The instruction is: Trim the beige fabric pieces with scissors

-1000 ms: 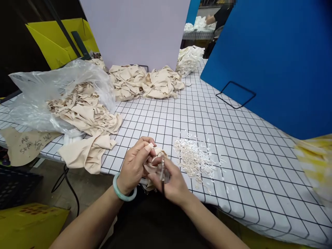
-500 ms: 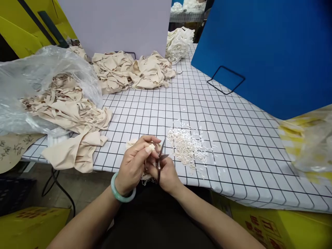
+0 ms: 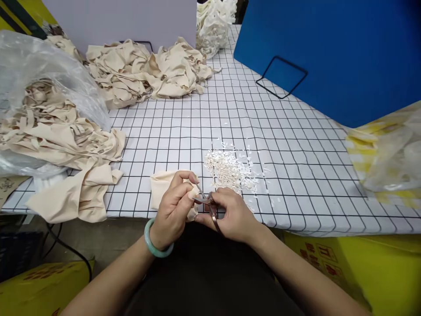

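Note:
My left hand, with a pale green bangle on the wrist, pinches a beige fabric piece at the table's near edge. My right hand is closed round small metal snips, whose blades point left at the fabric held by my left fingers. Just beyond both hands lies a heap of tiny white trimmings on the checked tablecloth.
A clear plastic bag of beige fabric pieces spills over the left edge. More beige piles lie at the back, white ones beyond. A blue board stands at the right, a grey one behind. Yellow boxes sit below.
The view has tilted down. The fabric piece now lies partly flat on the table, and the snips have turned from upright to pointing left at it.

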### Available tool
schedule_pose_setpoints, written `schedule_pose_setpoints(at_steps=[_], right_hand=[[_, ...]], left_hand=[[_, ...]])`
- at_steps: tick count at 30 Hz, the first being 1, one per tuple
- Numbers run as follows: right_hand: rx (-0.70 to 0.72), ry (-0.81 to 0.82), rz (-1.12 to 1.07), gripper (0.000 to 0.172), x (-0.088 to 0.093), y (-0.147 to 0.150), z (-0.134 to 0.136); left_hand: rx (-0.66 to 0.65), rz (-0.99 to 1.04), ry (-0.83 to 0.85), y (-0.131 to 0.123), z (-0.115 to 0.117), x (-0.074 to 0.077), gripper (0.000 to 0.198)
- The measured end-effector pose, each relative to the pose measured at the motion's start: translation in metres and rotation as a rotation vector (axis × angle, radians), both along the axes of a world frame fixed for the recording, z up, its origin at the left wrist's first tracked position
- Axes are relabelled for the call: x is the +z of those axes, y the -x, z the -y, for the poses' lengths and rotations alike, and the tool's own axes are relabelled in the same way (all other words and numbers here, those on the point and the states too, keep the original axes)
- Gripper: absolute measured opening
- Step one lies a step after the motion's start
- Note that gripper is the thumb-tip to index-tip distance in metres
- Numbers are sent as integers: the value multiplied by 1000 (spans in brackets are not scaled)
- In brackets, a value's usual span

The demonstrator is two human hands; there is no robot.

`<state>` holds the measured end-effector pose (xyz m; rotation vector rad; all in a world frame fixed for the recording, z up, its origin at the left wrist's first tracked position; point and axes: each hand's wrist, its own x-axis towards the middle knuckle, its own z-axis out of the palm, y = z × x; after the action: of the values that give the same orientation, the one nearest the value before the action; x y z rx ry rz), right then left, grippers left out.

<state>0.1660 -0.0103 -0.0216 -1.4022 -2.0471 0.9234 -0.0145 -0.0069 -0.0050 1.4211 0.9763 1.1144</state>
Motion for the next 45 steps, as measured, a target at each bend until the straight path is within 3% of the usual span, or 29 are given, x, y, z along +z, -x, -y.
schedule_pose_setpoints(at_steps=[31, 39, 45], right_hand=[[-29, -9, -95, 58, 4, 0, -1], [-105, 12, -57, 64, 0, -6, 3], [-222, -28, -21, 66, -9, -17, 9]], left_hand=[[-61, -82, -158, -2, -1, 0, 31], [-89, -105, -166, -9, -5, -1, 28], [-186, -186, -201, -22, -14, 0, 30]])
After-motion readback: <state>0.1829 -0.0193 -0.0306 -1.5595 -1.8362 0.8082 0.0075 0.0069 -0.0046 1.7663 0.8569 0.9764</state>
